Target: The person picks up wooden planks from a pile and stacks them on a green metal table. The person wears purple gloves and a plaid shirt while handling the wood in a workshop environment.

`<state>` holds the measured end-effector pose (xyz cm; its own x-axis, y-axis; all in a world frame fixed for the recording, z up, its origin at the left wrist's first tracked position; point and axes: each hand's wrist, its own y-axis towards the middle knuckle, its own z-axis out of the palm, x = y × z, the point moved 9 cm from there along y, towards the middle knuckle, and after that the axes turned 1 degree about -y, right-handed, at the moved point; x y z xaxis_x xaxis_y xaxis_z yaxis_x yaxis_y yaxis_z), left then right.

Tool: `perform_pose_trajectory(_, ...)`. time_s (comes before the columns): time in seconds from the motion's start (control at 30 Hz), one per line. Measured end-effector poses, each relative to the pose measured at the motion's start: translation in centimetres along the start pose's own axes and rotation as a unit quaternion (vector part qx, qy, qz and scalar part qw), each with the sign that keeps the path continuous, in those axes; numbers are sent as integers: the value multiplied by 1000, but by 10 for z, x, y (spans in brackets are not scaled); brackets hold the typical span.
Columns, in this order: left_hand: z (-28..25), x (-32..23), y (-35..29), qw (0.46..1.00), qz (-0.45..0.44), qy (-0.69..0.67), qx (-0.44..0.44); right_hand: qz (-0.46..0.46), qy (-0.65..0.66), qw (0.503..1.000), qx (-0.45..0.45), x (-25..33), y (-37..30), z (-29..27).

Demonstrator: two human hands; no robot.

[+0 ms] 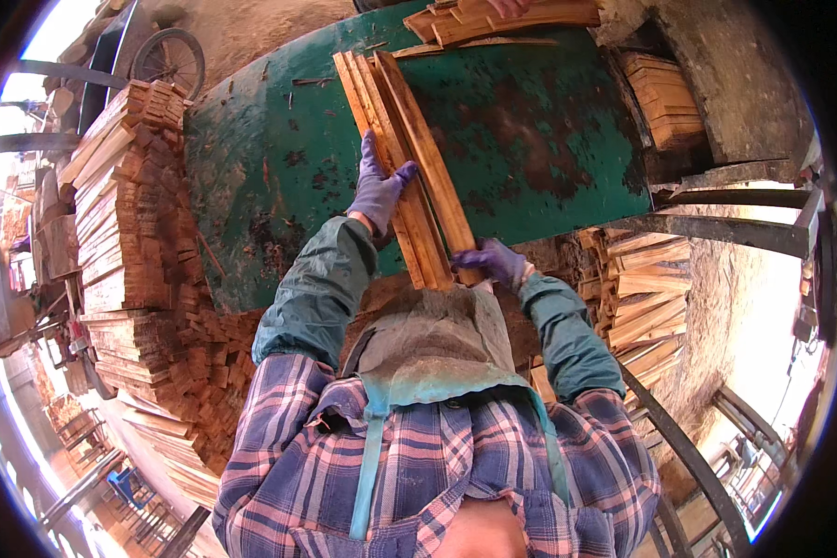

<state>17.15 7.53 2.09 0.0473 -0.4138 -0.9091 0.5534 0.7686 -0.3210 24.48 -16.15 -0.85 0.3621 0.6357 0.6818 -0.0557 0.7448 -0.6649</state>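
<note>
Several long, narrow wooden boards (374, 116) lie lengthwise in front of me, their near ends reaching my apron (428, 339). My left hand (381, 189), in a purple glove, is closed on the left-hand boards about midway along. A separate wooden board (430, 158) runs beside them on the right, with a dark gap between. Around its near end my right hand (496, 263), also gloved in purple, is closed. The far ends rest over a green tabletop (251, 186) with dark stains.
Across the table, another person's hand (510, 6) touches a pile of wooden boards (521, 28). Tall stacks of cut wood (126, 214) stand at left, and more stacked wood (651, 288) at right. A metal bar (725, 223) juts in near the table's right corner.
</note>
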Motion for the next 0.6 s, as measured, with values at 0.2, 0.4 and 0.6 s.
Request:
perform_pose_trajectory(0.2,2,-20,10,928,-42,363,-70,-56,-135,985,-95,-5,-59,-52)
perform_pose_trajectory(0.4,28,-37,19,797,-83,587,-114,41,-413,829,-374,-17,-102,-76)
perform_pose_trajectory(0.6,18,-40,32,880,31,469,-72,-20,-287,854,-433,-43,-75,-85)
